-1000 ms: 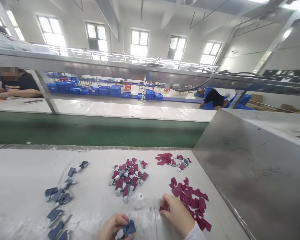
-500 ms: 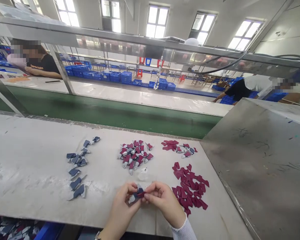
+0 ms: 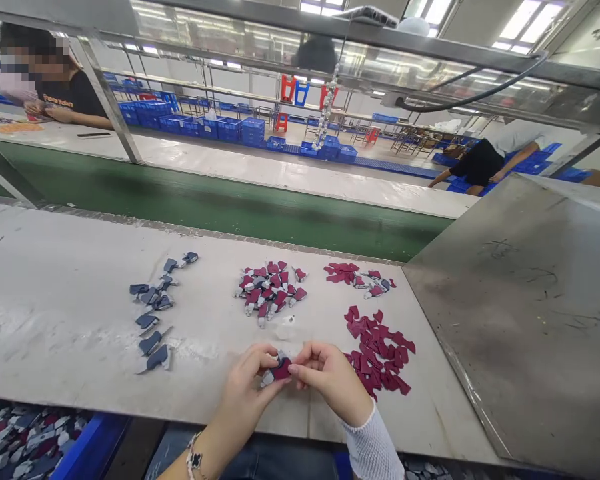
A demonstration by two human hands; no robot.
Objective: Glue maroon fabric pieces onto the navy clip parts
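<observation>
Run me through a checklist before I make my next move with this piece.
1. Left hand gripping the small, angular navy, white and maroon piece: ok.
2. Right hand touching its flat maroon panel: ok.
3. Panel lying flush: cannot tell; fingers partly cover it.
4. One hand free: not ok; both are on the piece.
5. Large heap of flat maroon pieces apart from the central maroon-and-white heap: ok.

Left hand (image 3: 247, 381) and right hand (image 3: 330, 377) gripping navy-maroon piece (image 3: 282, 369), maroon pile (image 3: 367, 361) nearby
</observation>
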